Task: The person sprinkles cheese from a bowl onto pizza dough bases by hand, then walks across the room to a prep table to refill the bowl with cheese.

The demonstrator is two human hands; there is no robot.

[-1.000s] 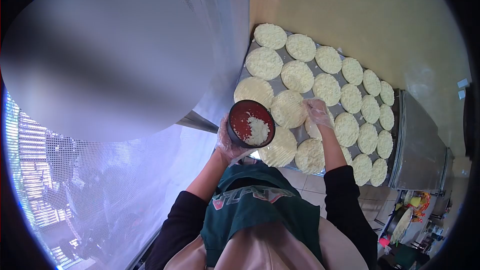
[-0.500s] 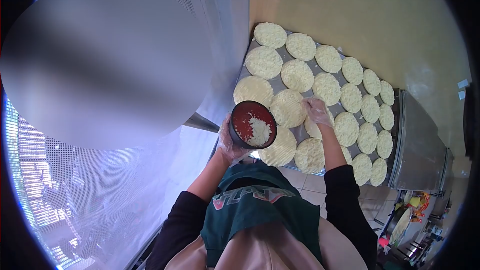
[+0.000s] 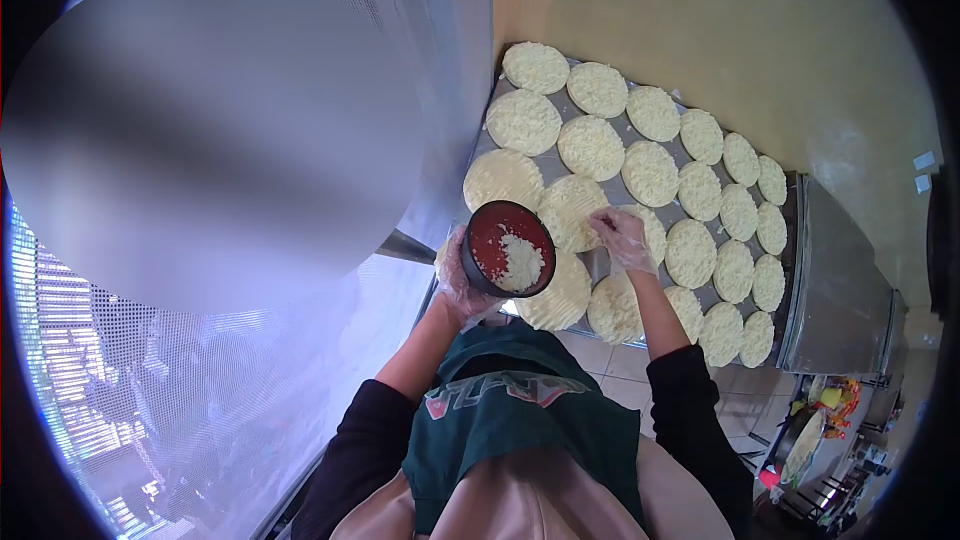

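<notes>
In my gloved left hand is a bowl, black outside and red inside, tilted a little. A heap of white grated cheese lies against its right side. My right hand, in a clear plastic glove, has its fingers drawn together over the right edge of a pale dough round with a ridged surface. Whatever is between those fingers is hidden. Nearby rounds, such as this crumb-covered round, carry a white layer; those close to the bowl look barer.
Several rows of rounds cover a metal table against a beige wall. Perforated white sheeting stands at my left, with a large grey blurred oval before it. A steel cabinet adjoins the table's right end.
My right hand has moved slightly left, from beside a covered round to the edge of the ridged one. The bowl has stayed nearly in place.
</notes>
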